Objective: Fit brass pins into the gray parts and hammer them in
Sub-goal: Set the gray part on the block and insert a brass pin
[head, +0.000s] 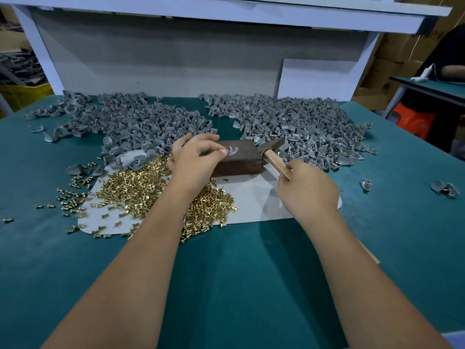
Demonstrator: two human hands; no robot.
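The left hand pinches a gray part on top of a dark block; the right hand grips a hammer by its wooden handle. Brass pins spill over a white sheet on the teal surface, with gray heaps behind. Beyond stand white shelving and cardboard boxes.

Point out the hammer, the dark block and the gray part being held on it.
hammer (273, 157): head view, wooden handle near the head.
dark block (241, 163): head view, front face.
gray part (232, 150): head view, top, beside the left fingertips.
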